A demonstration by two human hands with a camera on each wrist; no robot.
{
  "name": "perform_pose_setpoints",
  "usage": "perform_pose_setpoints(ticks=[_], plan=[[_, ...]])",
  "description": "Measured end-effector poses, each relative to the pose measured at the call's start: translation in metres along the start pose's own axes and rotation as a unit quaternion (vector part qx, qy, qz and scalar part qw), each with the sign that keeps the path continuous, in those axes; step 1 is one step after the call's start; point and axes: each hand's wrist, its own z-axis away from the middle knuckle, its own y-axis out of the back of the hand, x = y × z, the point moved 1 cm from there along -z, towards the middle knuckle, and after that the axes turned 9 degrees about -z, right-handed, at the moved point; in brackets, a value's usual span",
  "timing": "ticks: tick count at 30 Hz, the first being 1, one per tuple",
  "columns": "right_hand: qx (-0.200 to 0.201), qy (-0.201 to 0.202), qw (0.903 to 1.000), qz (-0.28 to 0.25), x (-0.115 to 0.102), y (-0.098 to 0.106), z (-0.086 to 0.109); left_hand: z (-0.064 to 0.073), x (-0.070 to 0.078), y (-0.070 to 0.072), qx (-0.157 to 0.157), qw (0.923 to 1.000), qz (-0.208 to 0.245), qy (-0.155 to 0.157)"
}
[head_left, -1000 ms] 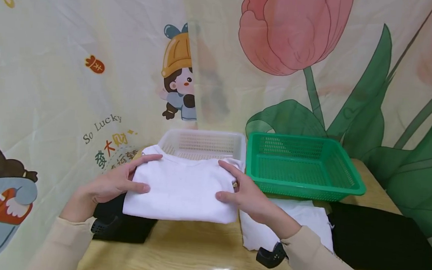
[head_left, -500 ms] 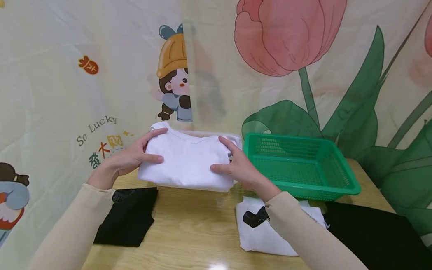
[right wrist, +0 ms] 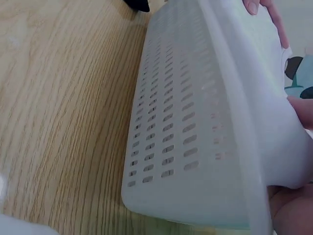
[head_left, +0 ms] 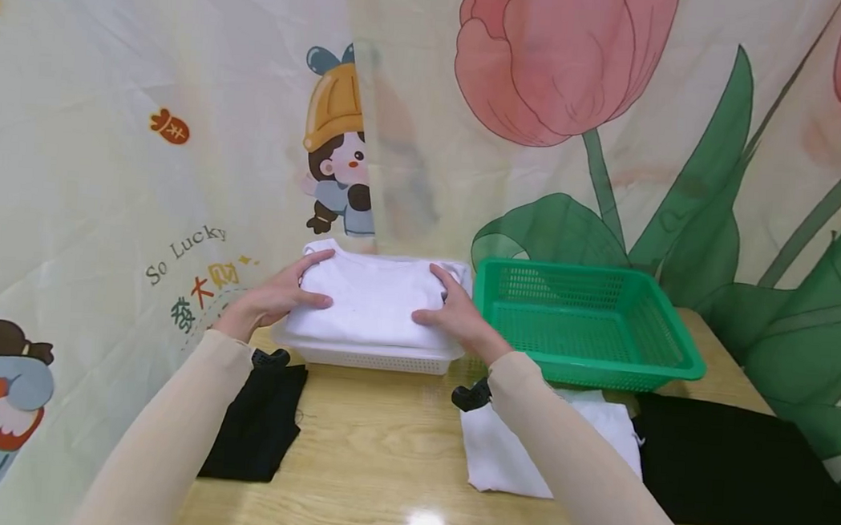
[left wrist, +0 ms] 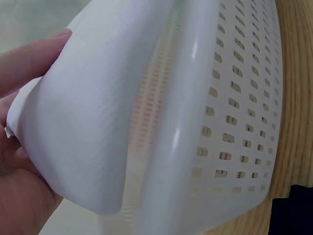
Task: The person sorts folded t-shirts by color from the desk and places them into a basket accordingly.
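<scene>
A folded white shirt [head_left: 370,304], its neckline toward the back, lies level over the mouth of the white perforated basket [head_left: 378,362]. My left hand [head_left: 274,298] grips its left side, thumb on top and fingers around the edge. On the right side my right hand [head_left: 460,317] holds it the same way. In the left wrist view the shirt's folded edge [left wrist: 110,186] is just inside the basket rim [left wrist: 173,142]. The right wrist view has the shirt [right wrist: 274,112] bulging beside the rim, and most of the basket's inside is hidden beneath it.
A green basket [head_left: 588,361] stands right of the white one. In front of it lie a folded white cloth [head_left: 506,456] and a black cloth [head_left: 733,466]. Another black cloth [head_left: 259,425] lies at the left on the wooden table [head_left: 373,444]. A printed curtain [head_left: 415,118] hangs behind.
Both hands have carried the white shirt forward, away from me, from above the table's near part to the white basket, then lowered it slightly into the basket's mouth. The grip stays the same.
</scene>
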Motion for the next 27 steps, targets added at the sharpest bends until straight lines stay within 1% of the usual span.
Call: perform_pose_setpoints(ticks=[5,7,12,15,17,19,21,23,25,27], plan=[[-0.002,-0.031,0.9995,-0.006,0.004,-0.01,-0.007,-0.009,-0.012,-0.002,0.005,1.0,-0.001,0.008],[-0.001,-0.043,0.9991,0.001,0.005,-0.013,-0.009,-0.011,-0.015,-0.002,0.006,0.9999,-0.004,0.012],[0.03,-0.045,0.9985,0.011,0.01,-0.014,-0.017,-0.022,-0.02,-0.007,0.01,0.9999,-0.003,0.012],[0.04,-0.051,0.9979,0.008,0.012,-0.015,-0.022,-0.026,-0.021,-0.011,0.007,0.9999,0.0,0.01],[0.043,-0.053,0.9976,0.012,0.013,-0.017,-0.025,-0.028,-0.023,-0.013,0.007,0.9998,0.002,0.018],[0.048,-0.054,0.9973,0.013,0.015,-0.018,-0.027,-0.031,-0.025,-0.016,0.012,0.9994,-0.001,0.032],[0.056,-0.052,0.997,0.012,0.017,-0.02,-0.029,-0.034,-0.029,-0.018,0.017,0.9983,-0.006,0.055],[0.06,-0.055,0.9966,0.009,0.02,-0.022,-0.031,-0.037,-0.033,-0.021,0.019,0.9975,-0.014,0.067],[0.062,-0.065,0.9959,0.01,0.023,-0.024,-0.033,-0.039,-0.038,-0.025,0.02,0.997,-0.019,0.073],[0.062,-0.072,0.9953,0.018,0.027,-0.026,-0.036,-0.042,-0.042,-0.027,0.022,0.9972,-0.021,0.068]])
